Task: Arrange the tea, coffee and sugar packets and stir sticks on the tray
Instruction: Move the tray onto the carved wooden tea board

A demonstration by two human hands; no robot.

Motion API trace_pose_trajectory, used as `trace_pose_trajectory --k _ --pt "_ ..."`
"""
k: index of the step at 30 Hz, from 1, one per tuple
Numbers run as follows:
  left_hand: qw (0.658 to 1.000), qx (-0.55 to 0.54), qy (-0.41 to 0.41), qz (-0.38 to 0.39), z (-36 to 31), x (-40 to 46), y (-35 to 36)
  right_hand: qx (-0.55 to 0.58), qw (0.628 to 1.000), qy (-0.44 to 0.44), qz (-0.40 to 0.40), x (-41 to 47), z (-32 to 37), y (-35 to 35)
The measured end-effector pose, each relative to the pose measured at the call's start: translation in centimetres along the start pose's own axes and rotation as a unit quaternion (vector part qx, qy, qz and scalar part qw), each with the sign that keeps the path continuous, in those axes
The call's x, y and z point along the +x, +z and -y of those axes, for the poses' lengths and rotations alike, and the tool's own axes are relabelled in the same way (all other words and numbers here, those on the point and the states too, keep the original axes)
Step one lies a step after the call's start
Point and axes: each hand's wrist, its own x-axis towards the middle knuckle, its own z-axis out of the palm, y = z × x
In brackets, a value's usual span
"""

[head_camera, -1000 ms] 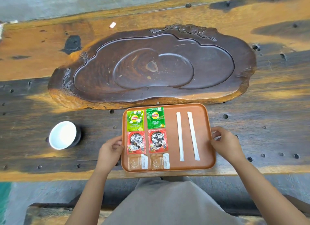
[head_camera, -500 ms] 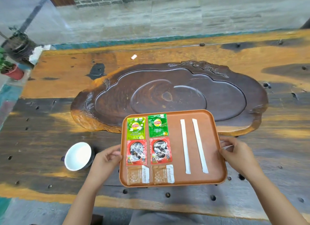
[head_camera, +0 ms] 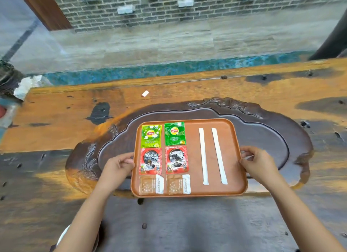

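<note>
An orange-brown tray (head_camera: pixel 193 193) is held over the dark carved wooden slab (head_camera: pixel 262 124). My left hand (head_camera: pixel 117 166) grips its left rim and my right hand (head_camera: pixel 260 164) grips its right rim. On the tray's left half lie two green tea packets (head_camera: pixel 151 136) (head_camera: pixel 175 133) at the far end, two red coffee packets (head_camera: pixel 150 161) (head_camera: pixel 176 159) in the middle, and two brown sugar packets (head_camera: pixel 151 184) (head_camera: pixel 178 184) nearest me. On the right half lie two white wrapped stir sticks (head_camera: pixel 203 156) (head_camera: pixel 219 155), side by side.
The long wooden table (head_camera: pixel 56 116) has small dark holes. A white cup (head_camera: pixel 62 236) peeks out behind my left forearm at the near left. A small white scrap (head_camera: pixel 145 93) lies on the far part of the table. A brick wall stands behind.
Both hands have carried the tray away from me, from the table's near edge to over the carved slab. The packets and sticks kept their places. The view has tilted up.
</note>
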Motion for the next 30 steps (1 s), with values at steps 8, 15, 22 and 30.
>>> trace_pose_trajectory --k 8,15,22,30 --pt "1.000 0.005 -0.017 -0.015 1.0 7.2 1.8 -0.043 0.999 -0.002 -0.033 6.3 1.7 3.4" --pt "0.999 0.034 -0.005 -0.015 2.9 9.7 2.8 -0.064 0.997 0.006 -0.047 7.9 0.7 4.7" --pt "0.998 0.053 0.016 -0.038 2.8 9.7 3.6 -0.065 0.996 0.005 -0.056 8.1 -0.2 5.5" --pt "0.997 0.037 -0.004 -0.065 2.8 9.2 3.8 -0.060 0.997 -0.011 -0.054 8.0 0.4 5.7"
